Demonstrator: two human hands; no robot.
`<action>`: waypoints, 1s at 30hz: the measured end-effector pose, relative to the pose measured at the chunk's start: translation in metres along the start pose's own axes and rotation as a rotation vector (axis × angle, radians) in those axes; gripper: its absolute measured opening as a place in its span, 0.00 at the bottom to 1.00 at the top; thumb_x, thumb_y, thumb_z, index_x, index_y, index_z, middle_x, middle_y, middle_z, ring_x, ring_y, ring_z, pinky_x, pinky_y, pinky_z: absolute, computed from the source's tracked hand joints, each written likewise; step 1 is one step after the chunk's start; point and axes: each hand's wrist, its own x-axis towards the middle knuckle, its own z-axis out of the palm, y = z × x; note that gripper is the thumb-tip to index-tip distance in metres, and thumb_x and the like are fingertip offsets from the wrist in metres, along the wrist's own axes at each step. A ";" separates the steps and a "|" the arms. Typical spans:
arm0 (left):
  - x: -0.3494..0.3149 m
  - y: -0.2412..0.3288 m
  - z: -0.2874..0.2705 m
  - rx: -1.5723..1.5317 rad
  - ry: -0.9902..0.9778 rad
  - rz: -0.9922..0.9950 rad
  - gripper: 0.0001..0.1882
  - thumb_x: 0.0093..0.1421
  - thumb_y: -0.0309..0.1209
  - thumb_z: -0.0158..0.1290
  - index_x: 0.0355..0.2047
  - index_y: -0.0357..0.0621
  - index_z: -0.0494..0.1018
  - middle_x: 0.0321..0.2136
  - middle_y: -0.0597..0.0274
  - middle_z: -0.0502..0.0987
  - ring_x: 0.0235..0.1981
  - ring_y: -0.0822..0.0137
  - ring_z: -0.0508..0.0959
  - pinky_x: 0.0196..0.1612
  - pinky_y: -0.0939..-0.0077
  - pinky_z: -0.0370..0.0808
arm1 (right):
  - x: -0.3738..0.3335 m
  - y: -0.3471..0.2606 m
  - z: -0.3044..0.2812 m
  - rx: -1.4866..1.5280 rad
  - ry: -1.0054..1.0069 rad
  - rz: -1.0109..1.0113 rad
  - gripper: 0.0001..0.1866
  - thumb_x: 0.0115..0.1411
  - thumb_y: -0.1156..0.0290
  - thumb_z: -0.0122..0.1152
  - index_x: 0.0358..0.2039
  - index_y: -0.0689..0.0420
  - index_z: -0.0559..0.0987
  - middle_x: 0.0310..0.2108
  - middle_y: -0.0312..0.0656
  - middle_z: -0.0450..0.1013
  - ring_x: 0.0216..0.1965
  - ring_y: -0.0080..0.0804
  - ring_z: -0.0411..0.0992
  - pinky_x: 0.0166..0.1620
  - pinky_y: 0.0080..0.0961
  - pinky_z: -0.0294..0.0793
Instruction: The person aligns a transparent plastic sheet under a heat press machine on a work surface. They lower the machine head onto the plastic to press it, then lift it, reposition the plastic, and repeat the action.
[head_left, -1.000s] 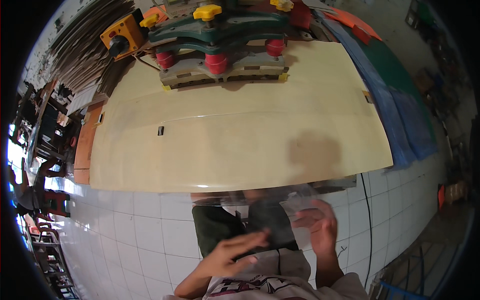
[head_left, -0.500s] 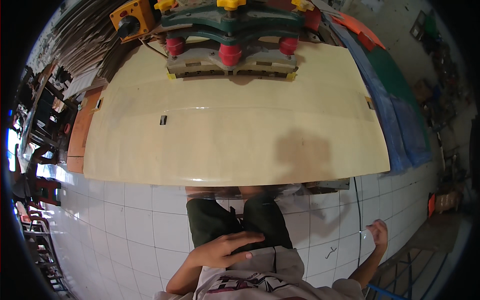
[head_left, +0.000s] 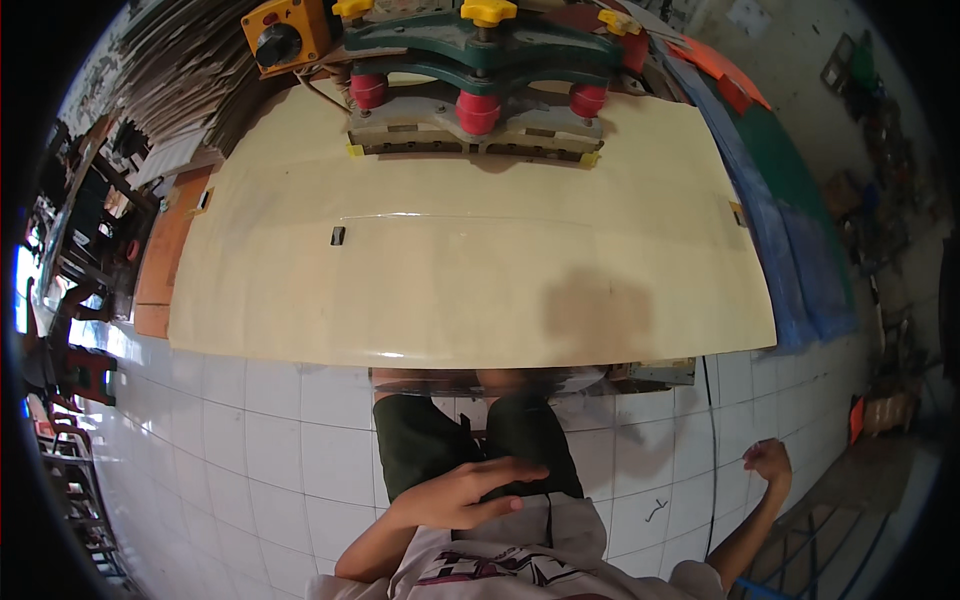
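My left hand point(head_left: 482, 494) lies over my lap above the dark shorts point(head_left: 425, 445), its fingers stretched out and nothing in them. Off to the right, above the tiled floor, my right hand point(head_left: 768, 459) is raised with its fingers curled together. Whatever it may hold is too small to make out. In front of me a wide cream sheet point(head_left: 460, 290) covers the work table, with a small dark rectangular piece point(head_left: 338, 236) on its left half. Neither hand touches the sheet. At its far edge stands a green press head point(head_left: 430, 45) with red rubber mounts point(head_left: 478, 113) and yellow knobs point(head_left: 488, 12).
An orange control box point(head_left: 285, 38) with a black dial is at the far left, beside a stack of flat sheets point(head_left: 190, 85). Blue plastic sheeting point(head_left: 800, 270) lies along the table's right side. A blue metal frame point(head_left: 810, 550) stands at the lower right.
My right hand has moved slightly right, and the clear scrap seen at its fingertips no longer shows. My left hand stays over my lap, shifted slightly right. The view has shifted slightly.
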 end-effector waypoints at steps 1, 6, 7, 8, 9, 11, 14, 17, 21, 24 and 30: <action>0.006 0.007 -0.002 0.036 0.022 0.025 0.27 0.65 0.29 0.56 0.62 0.32 0.65 0.60 0.46 0.70 0.60 0.50 0.72 0.61 0.63 0.70 | -0.022 -0.050 -0.015 -0.218 0.072 -0.019 0.08 0.42 0.84 0.65 0.25 0.60 0.86 0.23 0.44 0.81 0.24 0.34 0.80 0.30 0.29 0.78; 0.053 0.053 0.002 0.422 0.237 0.376 0.39 0.58 0.38 0.64 0.65 0.35 0.61 0.63 0.45 0.67 0.64 0.46 0.68 0.62 0.61 0.68 | -0.111 -0.214 -0.078 -0.139 0.125 -0.704 0.04 0.50 0.78 0.65 0.25 0.58 0.86 0.21 0.45 0.78 0.23 0.41 0.78 0.31 0.30 0.76; 0.059 0.062 0.004 0.506 0.288 0.388 0.41 0.57 0.39 0.65 0.66 0.35 0.61 0.63 0.45 0.66 0.65 0.45 0.66 0.63 0.60 0.68 | -0.111 -0.236 -0.085 -0.117 0.080 -0.857 0.04 0.51 0.76 0.65 0.26 0.57 0.86 0.21 0.44 0.78 0.22 0.41 0.77 0.30 0.31 0.76; 0.065 0.071 0.005 0.582 0.335 0.409 0.43 0.55 0.40 0.66 0.66 0.35 0.60 0.64 0.44 0.65 0.66 0.45 0.65 0.63 0.60 0.67 | -0.112 -0.255 -0.093 -0.103 0.038 -0.999 0.04 0.53 0.75 0.65 0.27 0.57 0.86 0.20 0.43 0.77 0.22 0.42 0.76 0.30 0.32 0.75; 0.069 0.078 0.003 0.656 0.381 0.429 0.46 0.54 0.42 0.68 0.67 0.36 0.59 0.65 0.44 0.64 0.67 0.44 0.63 0.64 0.59 0.66 | -0.111 -0.271 -0.098 -0.088 -0.007 -1.139 0.04 0.54 0.73 0.64 0.28 0.57 0.85 0.19 0.42 0.76 0.21 0.42 0.75 0.29 0.32 0.75; 0.072 0.090 -0.004 0.621 0.462 0.457 0.45 0.53 0.39 0.68 0.66 0.37 0.60 0.61 0.45 0.69 0.63 0.48 0.69 0.61 0.62 0.70 | -0.106 -0.298 -0.102 0.014 0.021 -1.249 0.03 0.54 0.74 0.64 0.28 0.58 0.84 0.18 0.42 0.74 0.21 0.38 0.74 0.27 0.32 0.73; 0.059 0.101 -0.023 0.285 0.399 0.174 0.34 0.53 0.30 0.69 0.59 0.37 0.70 0.45 0.50 0.82 0.49 0.58 0.82 0.51 0.69 0.77 | -0.078 -0.303 -0.103 0.252 0.075 -1.230 0.05 0.56 0.72 0.65 0.27 0.60 0.82 0.19 0.41 0.73 0.19 0.32 0.74 0.23 0.28 0.72; 0.045 0.118 -0.053 0.143 0.442 0.064 0.07 0.54 0.22 0.66 0.33 0.33 0.82 0.27 0.57 0.84 0.28 0.70 0.84 0.32 0.80 0.80 | -0.066 -0.315 -0.112 0.592 -0.023 -1.050 0.13 0.61 0.66 0.65 0.26 0.63 0.79 0.19 0.38 0.74 0.16 0.26 0.72 0.20 0.22 0.71; 0.016 0.124 -0.087 0.072 0.600 -0.110 0.06 0.57 0.23 0.65 0.32 0.31 0.81 0.24 0.58 0.82 0.20 0.71 0.81 0.27 0.80 0.78 | -0.032 -0.320 -0.110 0.865 -0.104 -0.925 0.20 0.67 0.58 0.61 0.30 0.65 0.77 0.18 0.35 0.71 0.11 0.23 0.68 0.19 0.19 0.73; 0.009 0.116 -0.106 -0.039 0.992 0.224 0.11 0.64 0.29 0.60 0.29 0.31 0.79 0.20 0.58 0.79 0.17 0.70 0.78 0.24 0.80 0.76 | -0.017 -0.327 -0.098 1.104 -0.156 -0.866 0.17 0.68 0.59 0.59 0.34 0.63 0.77 0.18 0.33 0.69 0.12 0.21 0.68 0.19 0.21 0.74; 0.005 0.103 -0.111 0.124 0.985 0.271 0.24 0.73 0.40 0.46 0.32 0.29 0.78 0.21 0.55 0.79 0.22 0.67 0.79 0.31 0.75 0.76 | 0.004 -0.338 -0.054 1.443 -0.114 -0.647 0.13 0.70 0.62 0.55 0.39 0.60 0.77 0.23 0.31 0.71 0.14 0.20 0.68 0.21 0.21 0.76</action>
